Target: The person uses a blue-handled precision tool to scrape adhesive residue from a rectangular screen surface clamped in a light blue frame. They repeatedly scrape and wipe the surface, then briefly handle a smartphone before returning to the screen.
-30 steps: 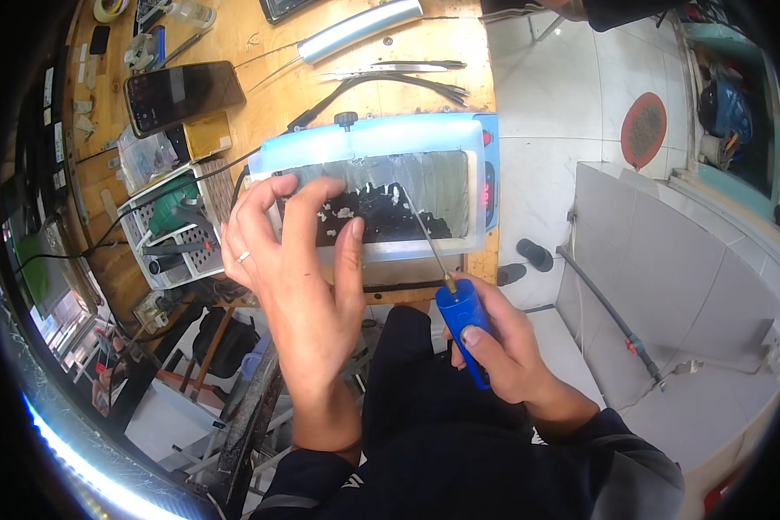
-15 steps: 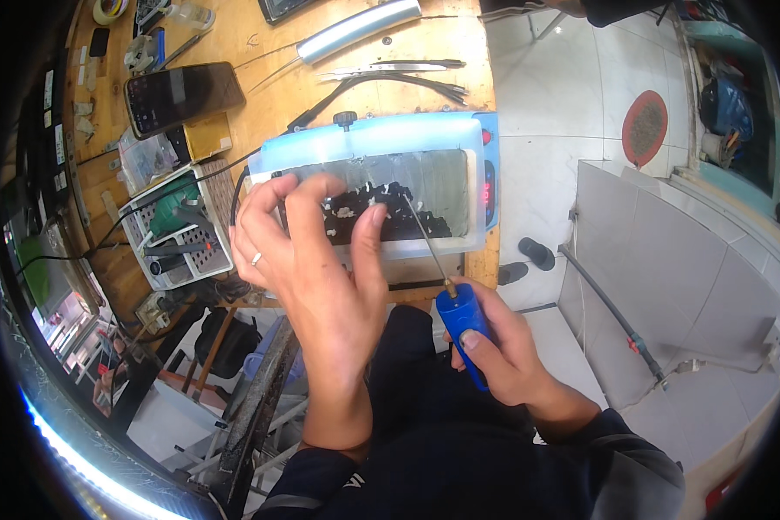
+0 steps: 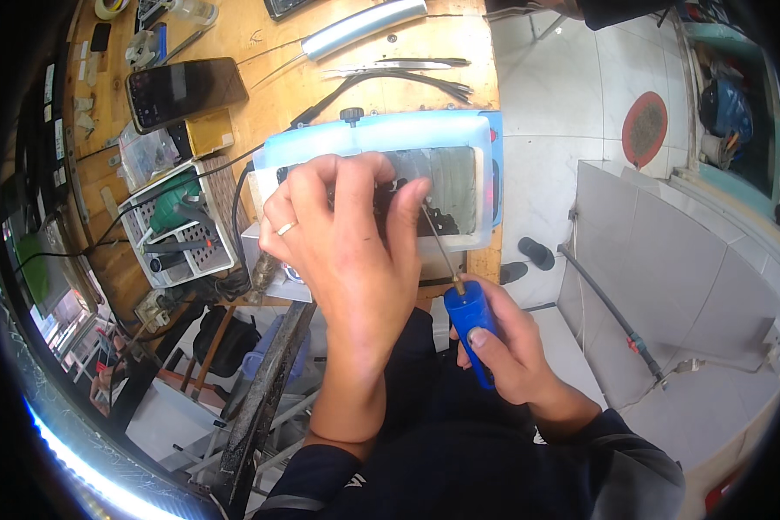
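Observation:
A light-blue machine (image 3: 485,160) with a pale frame stands at the front of the wooden bench. On its grey flat plate (image 3: 446,173) lies a ragged black layer (image 3: 438,224), partly hidden by my left hand. My left hand (image 3: 347,230) hovers over the plate's left and middle part, fingers bent, thumb apart from the index finger; a ring is on one finger. My right hand (image 3: 507,351) grips a blue handheld tool (image 3: 468,312) with a long thin metal rod (image 3: 442,247). The rod's tip reaches the black layer beside my left thumb.
Behind the machine lie tweezers (image 3: 399,69), black cables (image 3: 425,80) and a silver cylinder (image 3: 355,33). A phone (image 3: 186,93) rests at the back left, near a white basket (image 3: 182,221) of tools. Slippers (image 3: 536,252) are on the tiled floor to the right.
My left hand has shifted right and covers more of the black layer. The tool and my right hand have moved slightly right. The whole bench appears nudged right in view.

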{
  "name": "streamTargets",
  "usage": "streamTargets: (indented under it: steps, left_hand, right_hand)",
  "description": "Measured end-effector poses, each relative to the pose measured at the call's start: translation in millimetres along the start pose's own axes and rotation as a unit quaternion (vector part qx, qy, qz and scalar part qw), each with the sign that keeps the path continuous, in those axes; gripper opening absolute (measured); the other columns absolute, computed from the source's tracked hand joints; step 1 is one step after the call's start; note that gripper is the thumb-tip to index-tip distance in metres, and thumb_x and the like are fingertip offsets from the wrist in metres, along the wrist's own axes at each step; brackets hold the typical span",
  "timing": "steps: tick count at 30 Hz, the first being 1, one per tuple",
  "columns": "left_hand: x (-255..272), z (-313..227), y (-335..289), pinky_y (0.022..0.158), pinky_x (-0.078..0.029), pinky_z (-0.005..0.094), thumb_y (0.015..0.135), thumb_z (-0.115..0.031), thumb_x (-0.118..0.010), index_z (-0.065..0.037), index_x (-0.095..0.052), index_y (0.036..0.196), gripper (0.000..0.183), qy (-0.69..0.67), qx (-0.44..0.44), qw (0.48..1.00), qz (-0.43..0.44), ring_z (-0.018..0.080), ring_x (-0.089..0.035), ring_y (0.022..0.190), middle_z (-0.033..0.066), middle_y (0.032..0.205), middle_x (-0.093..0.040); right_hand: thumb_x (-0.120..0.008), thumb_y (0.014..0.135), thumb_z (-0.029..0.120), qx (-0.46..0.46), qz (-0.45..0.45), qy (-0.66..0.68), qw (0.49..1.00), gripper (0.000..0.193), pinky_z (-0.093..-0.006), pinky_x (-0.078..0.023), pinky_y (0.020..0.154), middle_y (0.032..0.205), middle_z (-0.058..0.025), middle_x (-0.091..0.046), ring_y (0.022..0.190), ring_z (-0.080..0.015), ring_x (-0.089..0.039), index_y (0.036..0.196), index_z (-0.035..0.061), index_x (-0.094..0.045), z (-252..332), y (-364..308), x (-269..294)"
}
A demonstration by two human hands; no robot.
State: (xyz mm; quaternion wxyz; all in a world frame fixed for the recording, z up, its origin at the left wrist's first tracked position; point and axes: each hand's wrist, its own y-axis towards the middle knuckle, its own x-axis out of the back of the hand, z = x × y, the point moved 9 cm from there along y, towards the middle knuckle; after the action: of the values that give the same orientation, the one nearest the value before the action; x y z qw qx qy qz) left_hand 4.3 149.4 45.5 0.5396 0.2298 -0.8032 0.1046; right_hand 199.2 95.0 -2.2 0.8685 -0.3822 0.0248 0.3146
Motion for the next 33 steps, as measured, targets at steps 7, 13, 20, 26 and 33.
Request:
streamTargets:
  steps: [7, 13, 20, 26, 33]
  left_hand:
    - [8.9, 5.2, -1.6, 0.101, -0.03, 0.0504, 0.091, -0.025, -0.079, -0.015, -0.068, 0.112, 0.025, -0.032, -0.022, 0.999, 0.039, 0.0343, -0.048, 0.112, 0.0093, 0.113, -0.055]
    - [0.3, -2.6, 0.1, 0.1, -0.03, 0.0519, 0.086, -0.03, -0.084, -0.015, -0.066, 0.111, 0.034, -0.005, -0.007, 1.0, -0.001, 0.0357, -0.047, 0.112, 0.0114, 0.113, -0.053]
    - [9.5, 5.6, -7.7, 0.104, -0.029, 0.0501, 0.089, -0.011, -0.076, -0.014, -0.067, 0.113, 0.026, -0.048, -0.013, 0.998, 0.043, 0.0336, -0.049, 0.121, 0.0095, 0.123, -0.058]
    - [6.9, 4.5, -4.9, 0.105, -0.028, 0.0496, 0.091, -0.014, -0.076, -0.013, -0.067, 0.107, 0.018, -0.014, -0.022, 0.999, 0.03, 0.0332, -0.05, 0.12, 0.0089, 0.121, -0.058]
    - [6.6, 4.0, -4.3, 0.105, -0.029, 0.0489, 0.09, -0.016, -0.078, -0.014, -0.066, 0.11, 0.024, -0.037, -0.009, 0.999, 0.019, 0.0335, -0.05, 0.118, 0.0093, 0.118, -0.058]
  right_hand:
    - [-0.056, 0.106, 0.015, 0.009, -0.01, 0.008, 1.0, 0.057, -0.0283, -0.054, 0.069, 0.1, -0.0125, -0.065, 0.074, -0.0131, -0.064, 0.156, -0.0046, -0.038, 0.4, -2.1, 5.6]
    - [-0.056, 0.106, 0.016, 0.007, -0.006, 0.008, 1.0, 0.057, -0.0283, -0.054, 0.07, 0.1, -0.0124, -0.065, 0.074, -0.0133, -0.064, 0.156, -0.0045, -0.039, 2.0, -2.6, 6.5]
    - [-0.056, 0.105, 0.015, -0.004, 0.033, -0.008, 0.999, 0.057, -0.0299, -0.055, 0.071, 0.098, -0.0116, -0.065, 0.074, -0.014, -0.065, 0.156, -0.0038, -0.039, 2.2, -0.6, 1.8]
    - [-0.056, 0.106, 0.015, 0.005, 0.028, -0.002, 1.0, 0.056, -0.0301, -0.055, 0.07, 0.097, -0.0114, -0.065, 0.073, -0.0141, -0.065, 0.155, -0.004, -0.04, -0.3, -2.0, -1.4]
    - [-0.056, 0.105, 0.015, -0.008, 0.027, -0.002, 1.0, 0.055, -0.0298, -0.054, 0.07, 0.096, -0.0112, -0.065, 0.073, -0.0136, -0.065, 0.154, -0.0048, -0.04, -2.7, -3.2, 1.5]
